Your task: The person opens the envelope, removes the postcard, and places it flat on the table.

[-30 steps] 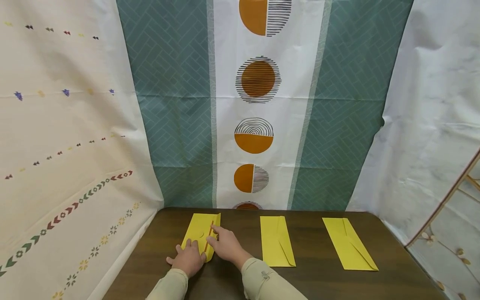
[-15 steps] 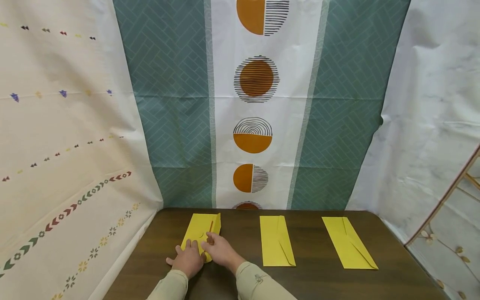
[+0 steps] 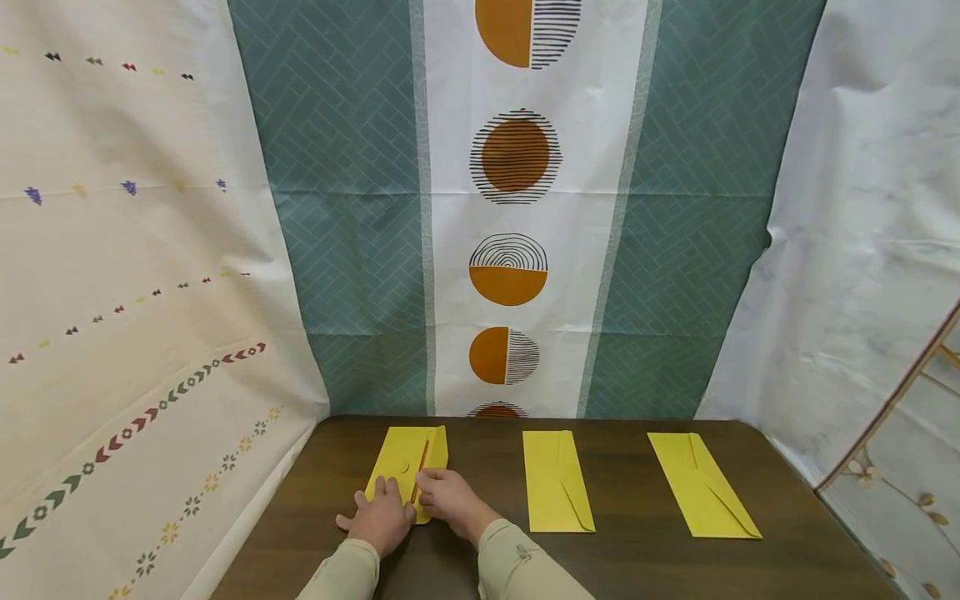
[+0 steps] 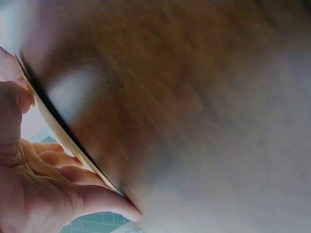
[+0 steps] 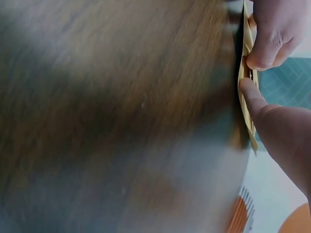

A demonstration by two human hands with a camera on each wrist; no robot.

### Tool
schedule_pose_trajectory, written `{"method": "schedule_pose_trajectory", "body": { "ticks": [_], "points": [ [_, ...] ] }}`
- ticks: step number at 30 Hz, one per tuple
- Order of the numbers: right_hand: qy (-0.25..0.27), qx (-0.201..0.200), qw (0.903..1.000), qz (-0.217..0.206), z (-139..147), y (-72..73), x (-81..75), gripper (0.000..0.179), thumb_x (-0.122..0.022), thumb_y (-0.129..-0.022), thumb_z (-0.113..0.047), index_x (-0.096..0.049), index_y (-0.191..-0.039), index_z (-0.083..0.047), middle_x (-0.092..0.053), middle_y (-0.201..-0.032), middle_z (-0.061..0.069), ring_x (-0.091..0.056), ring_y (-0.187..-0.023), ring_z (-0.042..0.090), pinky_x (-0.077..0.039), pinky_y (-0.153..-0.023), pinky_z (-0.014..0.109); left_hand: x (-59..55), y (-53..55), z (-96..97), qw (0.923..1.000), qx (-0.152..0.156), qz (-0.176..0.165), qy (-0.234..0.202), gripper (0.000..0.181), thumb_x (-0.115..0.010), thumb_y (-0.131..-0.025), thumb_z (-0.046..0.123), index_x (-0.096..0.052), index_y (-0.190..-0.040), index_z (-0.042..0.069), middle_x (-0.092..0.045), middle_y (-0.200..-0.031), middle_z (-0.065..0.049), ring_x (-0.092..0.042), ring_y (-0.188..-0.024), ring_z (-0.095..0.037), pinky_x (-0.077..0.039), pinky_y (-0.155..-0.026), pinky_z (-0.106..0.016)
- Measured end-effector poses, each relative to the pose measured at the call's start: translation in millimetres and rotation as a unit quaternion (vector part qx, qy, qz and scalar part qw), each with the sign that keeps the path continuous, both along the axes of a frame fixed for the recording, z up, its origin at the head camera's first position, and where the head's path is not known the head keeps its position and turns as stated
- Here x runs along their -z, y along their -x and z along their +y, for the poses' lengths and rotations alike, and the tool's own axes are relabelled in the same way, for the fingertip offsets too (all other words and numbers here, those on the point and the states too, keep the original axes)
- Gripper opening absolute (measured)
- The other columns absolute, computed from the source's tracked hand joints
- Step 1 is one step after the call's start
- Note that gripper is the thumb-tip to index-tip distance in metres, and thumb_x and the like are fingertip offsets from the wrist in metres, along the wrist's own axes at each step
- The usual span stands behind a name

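On the left of the table lies a yellow envelope (image 3: 403,454), its flap (image 3: 437,460) unfolded to the right. A narrow orange-brown strip (image 3: 425,454) runs lengthwise beside the flap's fold. My left hand (image 3: 380,518) rests flat on the envelope's near part, fingers spread, its outer finger out over the table. The right hand (image 3: 453,502) has its fingers curled at the flap's near part and pinches there, close by the strip. In the right wrist view a fingertip (image 5: 246,86) meets the envelope's edge (image 5: 245,104); the grip is partly hidden in the head view.
A second yellow envelope (image 3: 553,471) lies mid-table, and a third one (image 3: 693,479) farther right, both with flaps folded over. The dark wooden table (image 3: 480,567) ends at a patterned curtain (image 3: 360,367). A pale cloth (image 3: 247,467) borders it on the left.
My right hand first drew back toward me along the strip, then shifted slightly right onto the flap. More of the strip shows now than half a second ago. The left hand stays in place.
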State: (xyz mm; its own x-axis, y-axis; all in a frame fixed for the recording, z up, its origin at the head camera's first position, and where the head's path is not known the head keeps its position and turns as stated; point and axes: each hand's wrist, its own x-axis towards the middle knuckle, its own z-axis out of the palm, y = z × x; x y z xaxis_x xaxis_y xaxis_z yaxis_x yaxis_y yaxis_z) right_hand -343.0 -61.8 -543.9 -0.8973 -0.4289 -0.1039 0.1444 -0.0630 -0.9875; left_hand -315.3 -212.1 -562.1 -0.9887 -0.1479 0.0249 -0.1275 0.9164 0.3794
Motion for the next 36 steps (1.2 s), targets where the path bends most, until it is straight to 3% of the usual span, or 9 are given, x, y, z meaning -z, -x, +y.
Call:
{"method": "schedule_pose_trajectory", "body": {
  "ticks": [3,5,7,10,19,26,31,36],
  "points": [
    [0.030,0.005,0.9990,-0.031,0,1.8,2.0,0.037,-0.052,-0.113,-0.021,-0.055,-0.131,0.011,-0.055,-0.086,0.002,-0.060,-0.090,0.017,-0.056,-0.090,0.038,0.3,0.3,0.3,1.0000,0.000,-0.005,-0.005,0.053,-0.062,-0.100,0.029,-0.053,-0.140,-0.005,-0.048,-0.154,-0.028,-0.039,-0.134,-0.065,-0.023,-0.095,-0.097],
    [0.040,0.010,0.9980,-0.049,1,3.4,3.5,0.045,-0.052,-0.113,-0.022,-0.053,-0.137,0.015,-0.067,-0.109,0.019,-0.069,-0.111,0.030,-0.056,-0.104,0.048,0.4,0.6,0.8,1.0000,0.001,-0.005,-0.007,0.053,-0.061,-0.100,0.029,-0.053,-0.141,-0.004,-0.047,-0.155,-0.029,-0.038,-0.135,-0.066,-0.022,-0.096,-0.097],
    [0.041,0.016,0.9971,-0.062,1,4.5,4.2,0.057,-0.052,-0.113,-0.026,-0.045,-0.149,0.018,-0.061,-0.139,0.036,-0.064,-0.132,0.042,-0.051,-0.114,0.057,1.2,1.3,1.1,1.0000,0.002,-0.003,-0.007,0.054,-0.061,-0.100,0.029,-0.053,-0.141,-0.004,-0.047,-0.156,-0.029,-0.037,-0.135,-0.066,-0.022,-0.096,-0.097],
    [0.052,0.017,0.9952,-0.081,1,6.4,4.4,0.065,-0.051,-0.114,-0.028,-0.035,-0.155,0.020,-0.043,-0.155,0.045,-0.055,-0.142,0.052,-0.047,-0.117,0.060,2.8,2.6,1.2,1.0000,0.001,-0.001,-0.006,0.053,-0.062,-0.099,0.030,-0.054,-0.139,-0.005,-0.047,-0.154,-0.028,-0.038,-0.134,-0.066,-0.022,-0.095,-0.098],
    [0.070,0.018,0.9909,-0.113,-3,6.5,2.8,0.059,-0.051,-0.114,-0.030,-0.045,-0.151,0.016,-0.053,-0.151,0.040,-0.059,-0.139,0.049,-0.050,-0.115,0.057,0.7,4.3,-0.2,1.0000,-0.005,0.003,-0.003,0.054,-0.063,-0.100,0.030,-0.054,-0.139,-0.004,-0.048,-0.155,-0.028,-0.039,-0.132,-0.065,-0.023,-0.096,-0.097],
    [0.054,0.039,0.9918,-0.109,-5,6.3,7.3,0.056,-0.052,-0.111,-0.014,-0.037,-0.155,0.019,-0.061,-0.141,0.039,-0.068,-0.128,0.046,-0.058,-0.106,0.053,2.5,3.1,-1.0,1.0000,-0.003,-0.003,-0.005,0.054,-0.062,-0.100,0.030,-0.053,-0.142,-0.003,-0.048,-0.158,-0.027,-0.038,-0.137,-0.067,-0.021,-0.097,-0.098],
    [0.032,0.077,0.9913,-0.102,-8,6.3,10.7,0.063,-0.060,-0.106,-0.005,-0.032,-0.157,0.019,-0.073,-0.128,0.030,-0.079,-0.109,0.031,-0.065,-0.092,0.043,5.4,2.8,-0.5,1.0000,0.001,0.007,-0.002,0.052,-0.064,-0.100,0.031,-0.055,-0.139,-0.002,-0.049,-0.156,-0.026,-0.038,-0.138,-0.069,-0.021,-0.096,-0.099],
    [-0.001,0.100,0.9906,-0.093,-15,5.1,10.1,0.065,-0.069,-0.102,-0.003,-0.039,-0.156,0.015,-0.080,-0.115,0.022,-0.080,-0.088,0.016,-0.066,-0.079,0.033,5.0,1.5,-2.1,0.9998,0.004,0.017,0.011,0.050,-0.065,-0.101,0.032,-0.056,-0.138,-0.001,-0.052,-0.154,-0.024,-0.041,-0.136,-0.069,-0.024,-0.095,-0.098]
  ]
}}
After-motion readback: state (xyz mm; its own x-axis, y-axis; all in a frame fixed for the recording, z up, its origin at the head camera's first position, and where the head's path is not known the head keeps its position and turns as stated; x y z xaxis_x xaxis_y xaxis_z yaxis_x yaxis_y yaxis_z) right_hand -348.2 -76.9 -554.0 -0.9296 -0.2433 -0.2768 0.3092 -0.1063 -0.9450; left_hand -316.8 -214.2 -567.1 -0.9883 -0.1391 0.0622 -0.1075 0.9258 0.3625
